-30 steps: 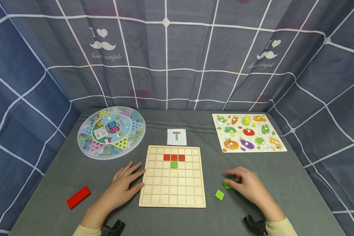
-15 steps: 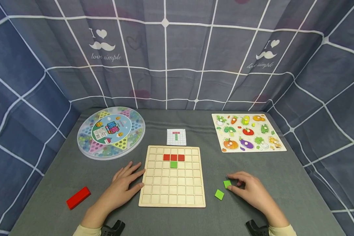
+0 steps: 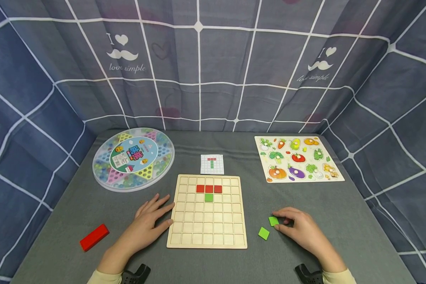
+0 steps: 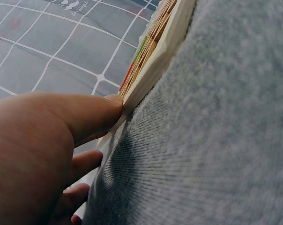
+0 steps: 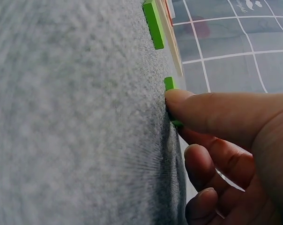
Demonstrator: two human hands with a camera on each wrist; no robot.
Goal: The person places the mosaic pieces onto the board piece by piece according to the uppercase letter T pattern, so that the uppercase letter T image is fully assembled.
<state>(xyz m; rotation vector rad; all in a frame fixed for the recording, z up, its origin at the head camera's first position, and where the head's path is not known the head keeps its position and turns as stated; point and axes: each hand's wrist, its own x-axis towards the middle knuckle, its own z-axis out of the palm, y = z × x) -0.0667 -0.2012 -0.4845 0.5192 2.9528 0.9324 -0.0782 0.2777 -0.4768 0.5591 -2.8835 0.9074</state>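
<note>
A wooden grid board point(image 3: 227, 228) lies flat at the centre, bearing a row of red square tiles point(image 3: 209, 189) with one green tile point(image 3: 208, 197) below the middle one. My left hand point(image 3: 145, 227), fingers spread, rests beside the board; its thumb and index finger touch the left edge, as the left wrist view confirms. To the right, my right hand point(image 3: 303, 230) pinches a green square tile point(image 3: 273, 221) between thumb and index finger, at cloth level. A second loose green tile point(image 3: 264, 233) lies just nearer the board, also visible as a green tile point(image 5: 153, 23) in the right wrist view.
Behind the board lies a small pattern card point(image 3: 212, 164) with a red and green T. A round game box point(image 3: 99, 169) is at the back left, a vegetable puzzle board point(image 3: 287, 152) at the back right. A red bar point(image 3: 94, 237) lies left of my left hand.
My right hand has shifted slightly right and nearer, its thumb and index finger now at the green tile's edges, leaving more of the tile visible. The left hand stays still.
</note>
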